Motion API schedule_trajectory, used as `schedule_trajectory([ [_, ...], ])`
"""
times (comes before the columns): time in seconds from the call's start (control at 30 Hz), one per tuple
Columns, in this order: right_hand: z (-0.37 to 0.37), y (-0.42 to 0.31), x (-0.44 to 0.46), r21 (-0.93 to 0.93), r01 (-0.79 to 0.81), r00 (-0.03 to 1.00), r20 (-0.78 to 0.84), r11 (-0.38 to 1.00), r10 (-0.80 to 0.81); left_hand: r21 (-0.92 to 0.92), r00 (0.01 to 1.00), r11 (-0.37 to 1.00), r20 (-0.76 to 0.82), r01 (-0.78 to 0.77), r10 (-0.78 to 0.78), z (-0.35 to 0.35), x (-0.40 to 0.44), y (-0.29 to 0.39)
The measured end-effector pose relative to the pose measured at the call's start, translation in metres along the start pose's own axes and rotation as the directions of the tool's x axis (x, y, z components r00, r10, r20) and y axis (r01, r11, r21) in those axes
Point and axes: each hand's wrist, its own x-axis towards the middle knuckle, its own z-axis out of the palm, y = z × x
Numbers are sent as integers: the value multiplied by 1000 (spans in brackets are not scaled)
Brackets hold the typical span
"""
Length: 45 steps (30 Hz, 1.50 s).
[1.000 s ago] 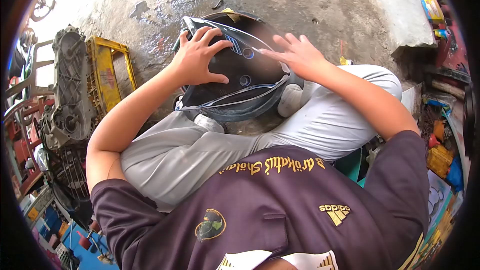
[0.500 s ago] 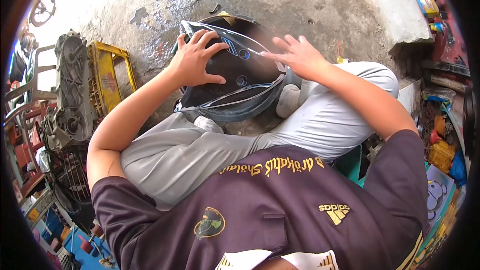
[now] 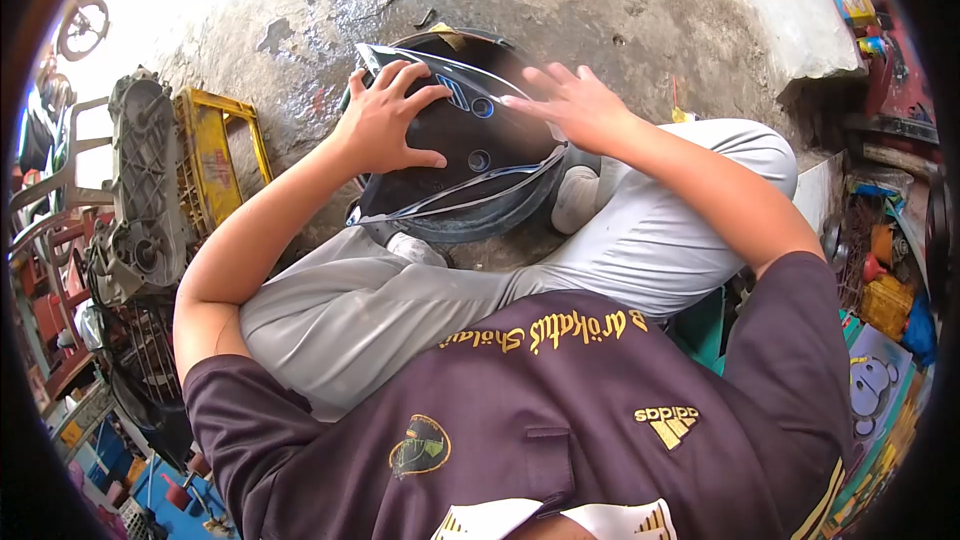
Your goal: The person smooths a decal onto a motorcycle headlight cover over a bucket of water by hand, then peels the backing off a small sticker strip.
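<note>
Casting (image 3: 143,165), grey and ribbed, stands far left; yellow crate (image 3: 212,155) just beside it. Next, left hand (image 3: 388,125): palm down, fingers spread wide, laid over the left part of a dark moulded panel (image 3: 450,140), thumb stretched right across its face. No pinch that I can see.

Panel sits tilted over a black tub (image 3: 490,224), between the lower legs, on the concrete floor (image 3: 580,0). Shiny trim along upper and lower edges, two round features and blue stripes on the face.

Right hand (image 3: 575,108): fingers fanned, hanging over the panel's right end. Index tip is at or near the upper edge; contact, can't tell. Stone slab (image 3: 785,5) further right, well apart.

Handling, my read: thin plastic shell, light, stiff but springy at the narrow ends. Gloss face likely slick, worse if wet, and it probably scratches easily. Best hold: both long edges near the middle, thumbs on the face. Avoid levering on the pointed corners or loading the trim; either could crack.
</note>
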Motion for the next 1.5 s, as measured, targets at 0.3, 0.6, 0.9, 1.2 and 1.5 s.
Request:
schedule_trajectory([
  [0.3, 12, 17, -14, -118, 57, 997, -49, 991, -63, 13, 1000, 1000, -13, 2, -2, 2, -1, -1],
  [0.6, 1, 11, -9, -78, 53, 997, -46, 996, -57, 19, 999, 1000, -35, -8, 9, 2, 0, -2],
  [0.9, 0, 5, 14, -50, 53, 993, -104, 997, -58, 25, 999, 1000, -34, -10, 11, 4, -2, -2],
  [1.2, -1, 8, 19, -36, 88, 992, -92, 995, -91, 14, 1000, 1000, 10, 9, -9, -1, 1, 0],
  [1.5, 3, 23, -7, -99, 137, 986, -85, 986, -145, -6, 1000, 1000, -2, 11, -11, 0, -1, -1],
])
